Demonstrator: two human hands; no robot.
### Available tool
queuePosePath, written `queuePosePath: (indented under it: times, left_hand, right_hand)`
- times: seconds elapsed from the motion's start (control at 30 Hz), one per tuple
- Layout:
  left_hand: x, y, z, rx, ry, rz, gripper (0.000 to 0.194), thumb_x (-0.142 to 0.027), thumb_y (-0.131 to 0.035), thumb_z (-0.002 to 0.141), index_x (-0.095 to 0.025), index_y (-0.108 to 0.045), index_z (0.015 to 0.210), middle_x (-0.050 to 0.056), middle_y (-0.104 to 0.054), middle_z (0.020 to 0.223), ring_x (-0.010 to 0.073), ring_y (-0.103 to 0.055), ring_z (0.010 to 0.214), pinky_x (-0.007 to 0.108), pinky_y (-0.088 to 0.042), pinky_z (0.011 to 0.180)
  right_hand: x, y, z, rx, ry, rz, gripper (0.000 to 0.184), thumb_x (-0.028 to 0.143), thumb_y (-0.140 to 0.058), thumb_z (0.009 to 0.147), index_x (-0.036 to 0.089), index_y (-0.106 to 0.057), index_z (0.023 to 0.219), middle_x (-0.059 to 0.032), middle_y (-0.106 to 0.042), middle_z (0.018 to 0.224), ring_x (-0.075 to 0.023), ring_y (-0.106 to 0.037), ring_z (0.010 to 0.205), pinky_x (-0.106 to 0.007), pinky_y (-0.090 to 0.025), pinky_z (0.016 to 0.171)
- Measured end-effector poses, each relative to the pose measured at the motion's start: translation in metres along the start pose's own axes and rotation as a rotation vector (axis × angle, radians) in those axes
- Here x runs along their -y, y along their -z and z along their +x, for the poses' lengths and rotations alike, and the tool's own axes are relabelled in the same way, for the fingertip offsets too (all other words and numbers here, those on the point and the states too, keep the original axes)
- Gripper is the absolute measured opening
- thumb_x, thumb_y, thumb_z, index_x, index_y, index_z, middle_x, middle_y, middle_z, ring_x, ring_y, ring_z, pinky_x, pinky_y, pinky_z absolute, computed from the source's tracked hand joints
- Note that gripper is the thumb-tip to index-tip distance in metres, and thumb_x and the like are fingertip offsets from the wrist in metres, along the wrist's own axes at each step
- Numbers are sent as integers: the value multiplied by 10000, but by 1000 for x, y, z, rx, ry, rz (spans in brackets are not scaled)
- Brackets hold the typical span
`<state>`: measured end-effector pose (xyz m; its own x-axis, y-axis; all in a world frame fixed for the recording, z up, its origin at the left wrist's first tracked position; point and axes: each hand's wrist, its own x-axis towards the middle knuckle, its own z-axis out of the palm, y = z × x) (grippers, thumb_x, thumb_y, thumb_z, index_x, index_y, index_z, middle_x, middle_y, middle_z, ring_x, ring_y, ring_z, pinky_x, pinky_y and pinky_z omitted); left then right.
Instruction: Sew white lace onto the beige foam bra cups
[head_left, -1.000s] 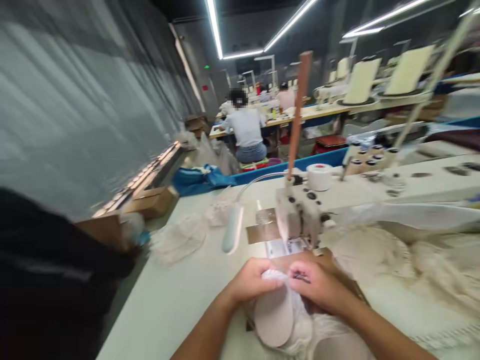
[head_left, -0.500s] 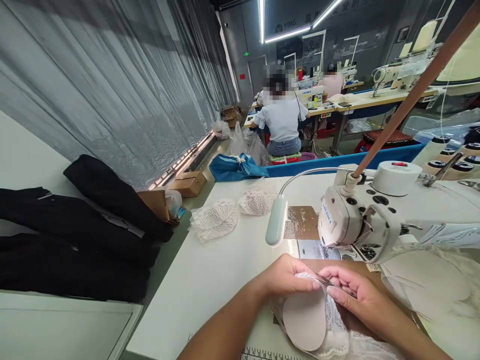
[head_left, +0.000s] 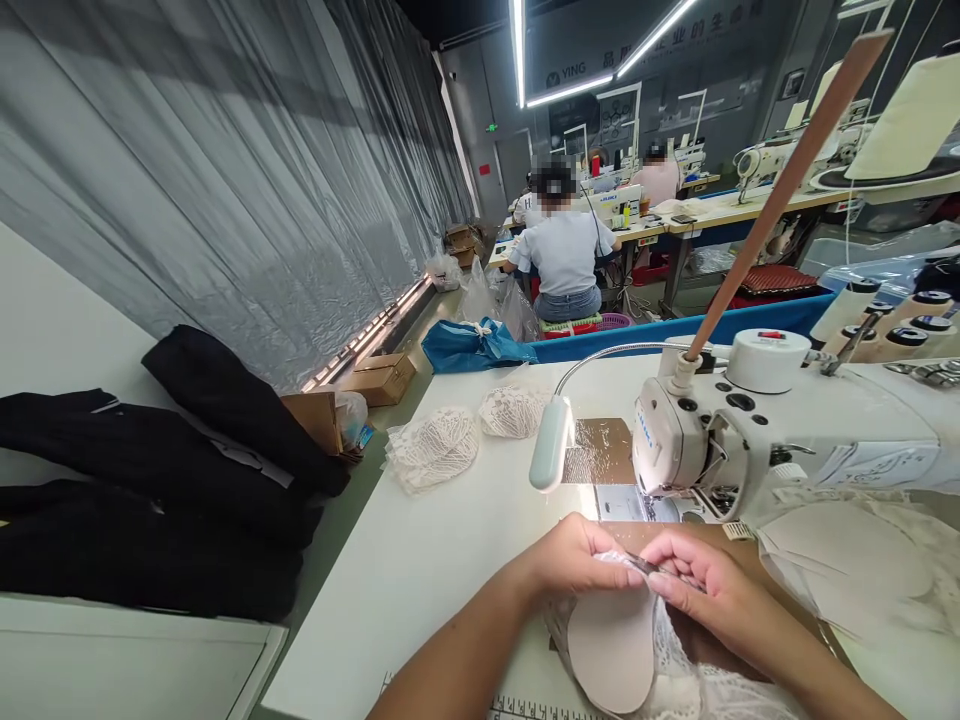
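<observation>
Both hands work low in the view at the front of a white sewing table. My left hand pinches the top edge of a beige foam bra cup trimmed with white lace. My right hand is closed on small metal thread snips, their tips touching the lace by my left fingers. The white sewing machine stands just behind the hands.
A gooseneck lamp leans over the table. Two bundles of lace pieces lie further back left. Pale cups and lace pile at the right. Black garments lie on the left counter. Other people sit sewing in the background.
The view swung from a blurred look to the right and settled steady. My hands stay together on the cup and lace, shifting only slightly.
</observation>
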<state>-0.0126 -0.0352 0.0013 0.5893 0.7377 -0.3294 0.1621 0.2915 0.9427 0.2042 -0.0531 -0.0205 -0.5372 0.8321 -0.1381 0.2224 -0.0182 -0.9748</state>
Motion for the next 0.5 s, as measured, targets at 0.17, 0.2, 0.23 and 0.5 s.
queuePosePath:
  times: [0.17,0.2,0.23,0.5]
  left_hand:
    - [-5,-1,-2,7,-13,23,516,-541,-818,607,-130,-512,549,-63,-289,557,68,-232,556,262,-122,529]
    - [-5,-2,-2,10,-11,35,539,-543,-819,603,-137,-474,525,-66,-273,555,65,-220,552,263,-118,526]
    - [-5,-2,-2,11,-6,44,551,-547,-820,598,-139,-458,517,-68,-272,554,63,-218,550,259,-124,522]
    - [3,6,-2,-33,25,212,450,-529,-796,604,-136,-692,798,-10,-566,682,121,-489,627,246,-370,596]
  right_hand:
    - [2,-4,1,12,27,-3,326,520,-554,882,200,-605,906,-25,-616,868,-205,-571,842,-314,-444,757]
    - [4,-6,3,-2,27,-8,325,520,-556,881,199,-605,874,-16,-599,842,-194,-556,812,-301,-437,729]
    - [7,-8,5,-18,25,-13,330,522,-555,880,197,-601,847,-10,-584,820,-185,-543,786,-291,-431,704]
    - [0,23,-30,-164,-50,-243,378,597,-594,779,240,-638,893,-40,-693,862,-252,-647,862,-318,-516,767]
